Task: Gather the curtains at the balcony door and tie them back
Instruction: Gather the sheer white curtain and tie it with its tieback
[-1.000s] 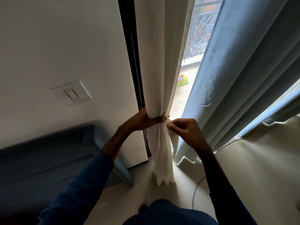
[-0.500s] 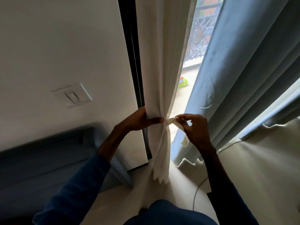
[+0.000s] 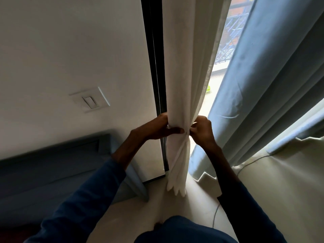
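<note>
I am looking down at both hands working on a white curtain (image 3: 185, 71), which hangs beside the dark door frame (image 3: 154, 67). The curtain is bunched into a narrow waist at about mid-frame, and its hem fans out loose just above the floor (image 3: 201, 204).

My left hand (image 3: 157, 128) wraps the bunch from the wall side, thumb lying across the front, clamped on the cloth. My right hand (image 3: 201, 130) is closed against the bunch from the door side, fingertips pinching something at the waist; I cannot tell whether that is a tie strip or a fold of the curtain itself. The two hands almost touch.

To the right a blue curtain (image 3: 271, 85) hangs ungathered, with a bright gap to the balcony between the two. A wall switch (image 3: 90, 101) sits on the left.

The white cloth looks thin, soft and light, so I judge it will crush easily and slip out of a loose grip. The waist is the place to hold. The blue one looks heavier and thicker.
</note>
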### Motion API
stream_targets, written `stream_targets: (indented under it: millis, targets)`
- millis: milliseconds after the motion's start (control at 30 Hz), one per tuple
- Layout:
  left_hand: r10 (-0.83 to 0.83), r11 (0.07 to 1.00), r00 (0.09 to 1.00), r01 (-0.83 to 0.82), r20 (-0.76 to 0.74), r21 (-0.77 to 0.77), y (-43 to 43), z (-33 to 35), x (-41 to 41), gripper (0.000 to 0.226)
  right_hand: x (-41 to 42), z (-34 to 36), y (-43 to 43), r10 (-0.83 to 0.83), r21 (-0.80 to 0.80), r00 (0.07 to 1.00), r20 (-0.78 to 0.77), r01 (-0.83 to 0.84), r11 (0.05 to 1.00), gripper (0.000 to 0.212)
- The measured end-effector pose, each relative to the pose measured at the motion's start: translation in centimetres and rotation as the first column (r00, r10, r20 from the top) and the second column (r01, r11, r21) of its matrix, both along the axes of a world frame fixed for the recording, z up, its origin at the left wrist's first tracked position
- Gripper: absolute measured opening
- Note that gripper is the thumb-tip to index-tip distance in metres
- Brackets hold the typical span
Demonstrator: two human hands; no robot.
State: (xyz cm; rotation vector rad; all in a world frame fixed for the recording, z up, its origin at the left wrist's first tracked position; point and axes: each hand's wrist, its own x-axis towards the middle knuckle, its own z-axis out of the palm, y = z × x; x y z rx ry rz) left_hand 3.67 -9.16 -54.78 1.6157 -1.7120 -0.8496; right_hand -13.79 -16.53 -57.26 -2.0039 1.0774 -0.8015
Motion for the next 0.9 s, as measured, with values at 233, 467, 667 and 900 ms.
stream_targets:
  millis: [233,467,667,900]
  targets:
    - [0.087,0.981,0.951,-0.031,0.295,-0.191,0.3,0.1,0.4,0.060,-0.7,-0.1,0.5,0.124,0.077,0.990,-0.061,-0.119,0.990,0.026]
    - [0.201,0.973,0.972,-0.183,0.123,-0.141,-0.5,-0.4,-0.2,0.051,-1.0,-1.7,0.6,0.021,0.162,0.998,0.065,-0.031,0.986,0.008]
    - [0.285,0.958,0.956,-0.282,0.063,-0.059,-1.2,-1.1,-1.0,0.036,-1.8,-2.3,2.2,-0.168,0.240,0.952,0.256,0.106,0.965,0.020]
    - [0.390,0.917,0.921,-0.387,0.014,-0.096,-1.3,-1.0,-1.8,0.028,-2.7,-1.3,3.3,0.016,-0.023,0.972,0.233,-0.011,1.000,0.016]
